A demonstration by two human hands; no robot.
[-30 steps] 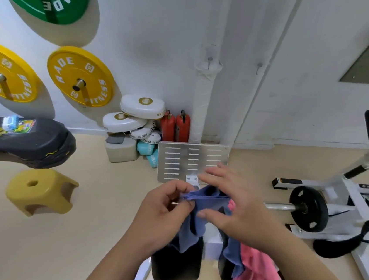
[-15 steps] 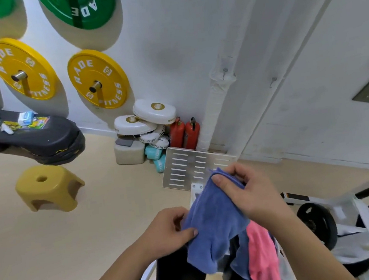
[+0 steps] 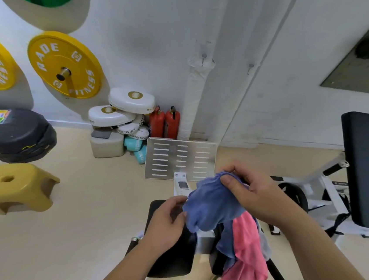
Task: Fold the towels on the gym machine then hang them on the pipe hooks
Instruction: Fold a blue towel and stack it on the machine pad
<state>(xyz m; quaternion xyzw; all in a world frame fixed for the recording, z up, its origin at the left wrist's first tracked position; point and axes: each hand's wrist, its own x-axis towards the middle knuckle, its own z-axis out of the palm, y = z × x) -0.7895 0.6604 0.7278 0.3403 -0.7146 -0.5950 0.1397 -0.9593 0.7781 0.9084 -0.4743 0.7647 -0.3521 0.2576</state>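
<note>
A blue towel is bunched in the air over the gym machine's black pad. My right hand grips its upper edge, thumb over the cloth. My left hand pinches its lower left edge. Under the blue towel a pink towel hangs down, with more blue cloth beside it. The white wrapped pipe runs up the wall behind, with a small hook on it and another hook to its right.
A slotted metal footplate stands ahead. A yellow stool is at the left under a black padded bench. White pads and red extinguishers sit by the wall. A black upright pad is at the right.
Both hands kept hold of the blue towel. From one second ago my right hand lifted its edge up and right, spreading the cloth, while my left hand stayed lower left.
</note>
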